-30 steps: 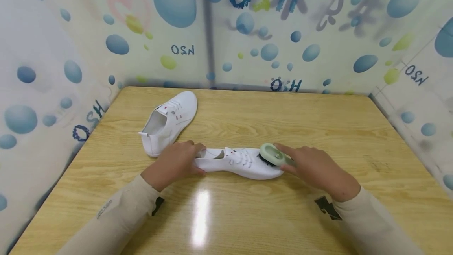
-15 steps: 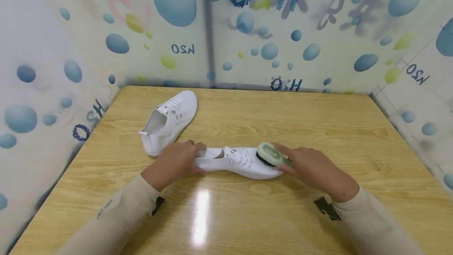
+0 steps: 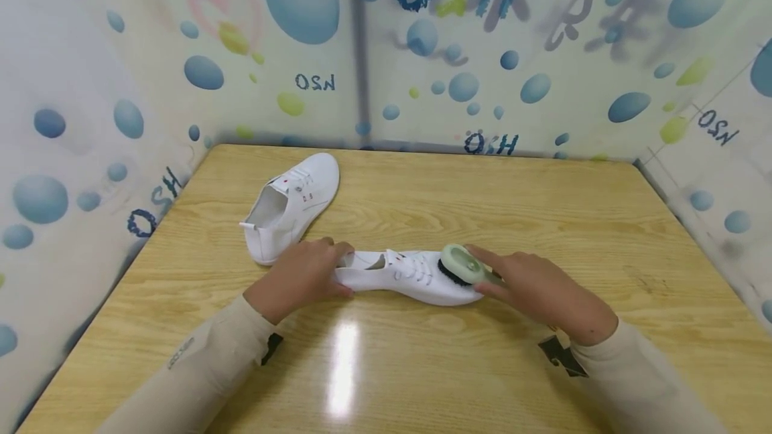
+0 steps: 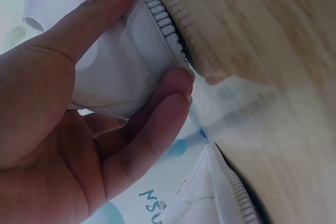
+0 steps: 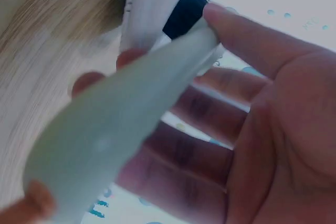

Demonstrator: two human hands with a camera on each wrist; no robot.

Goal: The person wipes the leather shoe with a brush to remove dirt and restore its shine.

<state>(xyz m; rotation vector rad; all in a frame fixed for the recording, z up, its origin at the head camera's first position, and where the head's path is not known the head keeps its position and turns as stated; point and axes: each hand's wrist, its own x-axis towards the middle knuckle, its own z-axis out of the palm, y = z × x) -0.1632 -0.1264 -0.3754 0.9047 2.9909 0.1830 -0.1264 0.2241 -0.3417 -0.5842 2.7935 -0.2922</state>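
The left hand (image 3: 304, 276) is gripping the near white lace-up shoe (image 3: 416, 284), thumb and fingers closed on its heel; the right hand (image 3: 539, 286) is holding the pale green brush (image 3: 463, 262), fingers curled round its handle (image 5: 121, 103); black bristles (image 3: 454, 277) are touching the toe (right end); the far white lace-up shoe (image 3: 298, 209) is resting left on the wooden table (image 3: 543, 206).

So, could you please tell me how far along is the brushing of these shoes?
Done: the near shoe is in position, its heel gripped by the left hand; I cannot tell which parts are finished.
In hand: the right hand holds the green brush, its dark bristles at the toe.
Left: probably the rest of this shoe, then perhaps the other shoe, which neither hand holds.
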